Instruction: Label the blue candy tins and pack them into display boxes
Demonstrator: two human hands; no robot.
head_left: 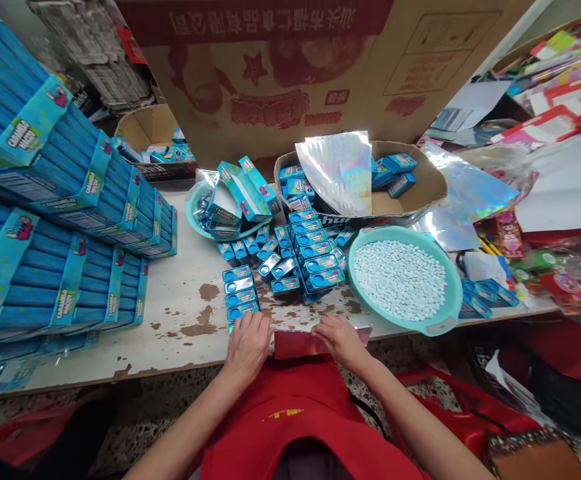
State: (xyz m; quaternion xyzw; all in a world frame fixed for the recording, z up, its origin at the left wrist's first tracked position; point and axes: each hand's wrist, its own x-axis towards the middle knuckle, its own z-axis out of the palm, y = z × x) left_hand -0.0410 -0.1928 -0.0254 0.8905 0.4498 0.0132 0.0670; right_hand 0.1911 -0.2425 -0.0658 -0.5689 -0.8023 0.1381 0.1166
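Sheet [297, 345] in right hand [339, 340]; left hand [249, 343] grip unclear.

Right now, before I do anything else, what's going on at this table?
A person's right hand holds a shiny strip at the near edge of the table. The left hand is at the strip's other end, by a row of small blue boxes; its grip is hard to tell. More boxes are piled beyond, and a bowl of pale candies sits to the right.
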